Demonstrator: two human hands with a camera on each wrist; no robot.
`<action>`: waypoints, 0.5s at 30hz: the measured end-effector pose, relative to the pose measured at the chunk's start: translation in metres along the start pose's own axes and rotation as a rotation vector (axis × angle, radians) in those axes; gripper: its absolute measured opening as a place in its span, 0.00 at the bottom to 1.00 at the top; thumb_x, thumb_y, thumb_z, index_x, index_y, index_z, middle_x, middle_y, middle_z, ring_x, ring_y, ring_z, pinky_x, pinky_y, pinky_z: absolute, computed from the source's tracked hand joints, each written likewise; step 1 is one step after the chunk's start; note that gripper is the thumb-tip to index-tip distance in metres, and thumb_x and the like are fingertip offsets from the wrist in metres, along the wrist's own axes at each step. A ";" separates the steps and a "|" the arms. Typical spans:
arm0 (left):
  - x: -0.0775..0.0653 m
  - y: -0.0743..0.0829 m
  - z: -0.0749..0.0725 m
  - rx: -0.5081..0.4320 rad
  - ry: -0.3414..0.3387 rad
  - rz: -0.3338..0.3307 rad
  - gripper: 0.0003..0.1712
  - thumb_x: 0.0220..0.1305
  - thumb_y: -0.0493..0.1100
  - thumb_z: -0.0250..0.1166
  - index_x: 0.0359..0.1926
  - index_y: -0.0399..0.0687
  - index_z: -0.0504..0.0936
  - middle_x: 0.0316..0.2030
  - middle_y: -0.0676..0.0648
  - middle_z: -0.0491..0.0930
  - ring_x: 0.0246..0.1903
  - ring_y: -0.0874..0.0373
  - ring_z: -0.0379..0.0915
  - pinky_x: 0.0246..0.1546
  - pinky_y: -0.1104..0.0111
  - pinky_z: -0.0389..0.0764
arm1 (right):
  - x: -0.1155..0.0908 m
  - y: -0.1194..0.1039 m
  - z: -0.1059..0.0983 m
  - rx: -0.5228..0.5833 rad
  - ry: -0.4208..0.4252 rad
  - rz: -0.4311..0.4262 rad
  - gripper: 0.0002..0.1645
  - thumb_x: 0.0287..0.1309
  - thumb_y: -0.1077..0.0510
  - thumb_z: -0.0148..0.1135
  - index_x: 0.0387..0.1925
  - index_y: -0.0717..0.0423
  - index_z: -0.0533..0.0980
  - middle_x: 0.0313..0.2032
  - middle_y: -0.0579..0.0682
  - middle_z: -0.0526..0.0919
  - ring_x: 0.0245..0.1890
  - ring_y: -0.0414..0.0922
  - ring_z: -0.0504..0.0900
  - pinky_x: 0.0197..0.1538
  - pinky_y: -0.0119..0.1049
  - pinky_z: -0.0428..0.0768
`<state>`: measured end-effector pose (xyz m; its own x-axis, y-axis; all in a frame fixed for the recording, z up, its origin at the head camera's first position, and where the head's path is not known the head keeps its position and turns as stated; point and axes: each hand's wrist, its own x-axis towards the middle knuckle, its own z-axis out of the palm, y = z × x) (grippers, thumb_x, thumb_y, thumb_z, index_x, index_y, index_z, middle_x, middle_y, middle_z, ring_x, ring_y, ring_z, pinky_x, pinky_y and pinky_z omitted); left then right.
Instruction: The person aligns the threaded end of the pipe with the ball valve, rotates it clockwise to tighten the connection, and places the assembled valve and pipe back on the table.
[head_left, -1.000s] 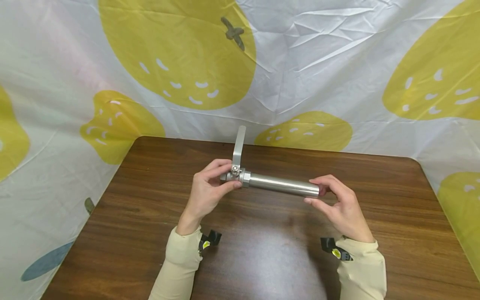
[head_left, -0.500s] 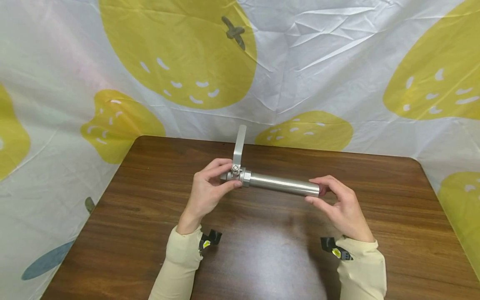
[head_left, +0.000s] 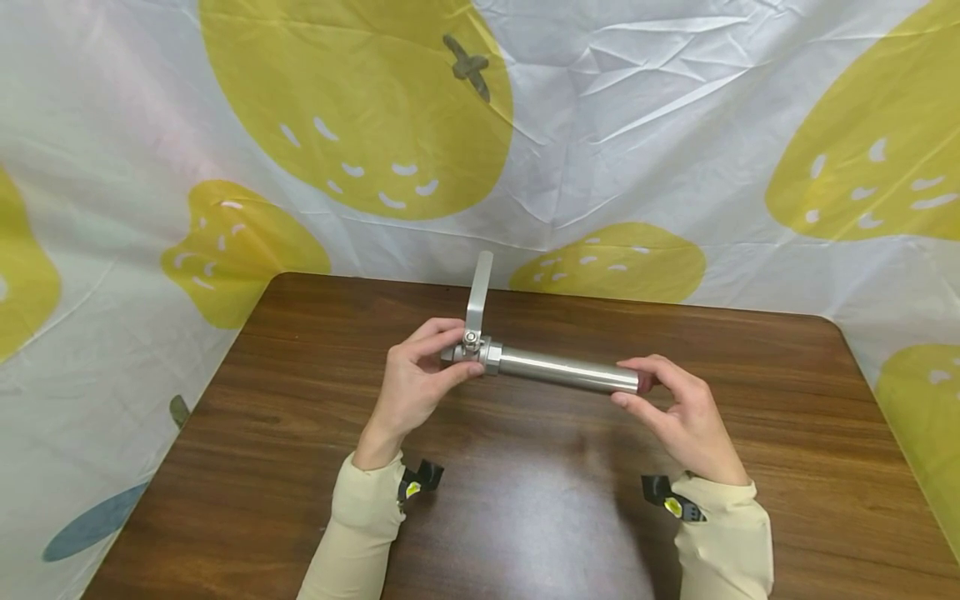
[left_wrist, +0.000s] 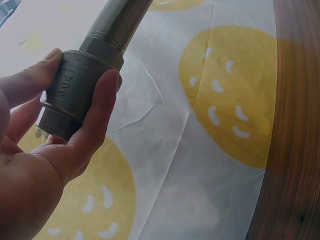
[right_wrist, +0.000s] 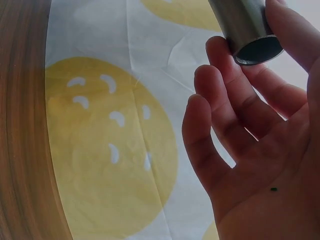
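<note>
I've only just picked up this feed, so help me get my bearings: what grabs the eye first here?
A shiny metal pipe with a valve fitting on one end is held level above the brown wooden table. The left hand grips the fitting, stamped 304, whose flat lever handle sticks up, while the right hand pinches the pipe's open end. Behind hangs a white cloth with big yellow fruit prints.

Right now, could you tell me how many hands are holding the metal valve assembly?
2. The left hand grips the valve body at the lever end; the right hand pinches the open end of the steel tube.
</note>
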<state>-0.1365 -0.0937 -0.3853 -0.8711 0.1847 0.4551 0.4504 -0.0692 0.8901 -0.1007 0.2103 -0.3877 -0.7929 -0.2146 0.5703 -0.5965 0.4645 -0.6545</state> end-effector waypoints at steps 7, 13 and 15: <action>0.000 0.000 0.000 -0.004 0.000 -0.001 0.24 0.41 0.29 0.71 0.44 0.28 0.77 0.45 0.41 0.74 0.38 0.58 0.73 0.35 0.71 0.80 | -0.006 0.015 0.001 -0.012 -0.023 0.065 0.24 0.39 0.68 0.70 0.42 0.50 0.77 0.27 0.41 0.74 0.28 0.33 0.69 0.18 0.25 0.63; 0.000 0.000 0.000 -0.016 -0.001 -0.002 0.24 0.40 0.29 0.71 0.44 0.27 0.77 0.45 0.40 0.74 0.39 0.58 0.73 0.36 0.71 0.80 | -0.007 0.015 0.001 -0.003 -0.026 0.086 0.23 0.40 0.68 0.69 0.42 0.50 0.77 0.27 0.42 0.74 0.27 0.34 0.69 0.15 0.24 0.61; 0.000 0.000 0.000 -0.019 -0.001 -0.003 0.24 0.40 0.28 0.71 0.44 0.27 0.77 0.45 0.39 0.74 0.39 0.58 0.73 0.36 0.71 0.80 | -0.007 0.015 0.001 -0.004 -0.025 0.083 0.23 0.40 0.68 0.69 0.42 0.50 0.77 0.26 0.42 0.74 0.27 0.33 0.69 0.14 0.24 0.61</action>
<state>-0.1363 -0.0933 -0.3855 -0.8721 0.1860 0.4527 0.4442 -0.0875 0.8917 -0.1044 0.2180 -0.4014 -0.8428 -0.1966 0.5011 -0.5277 0.4852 -0.6972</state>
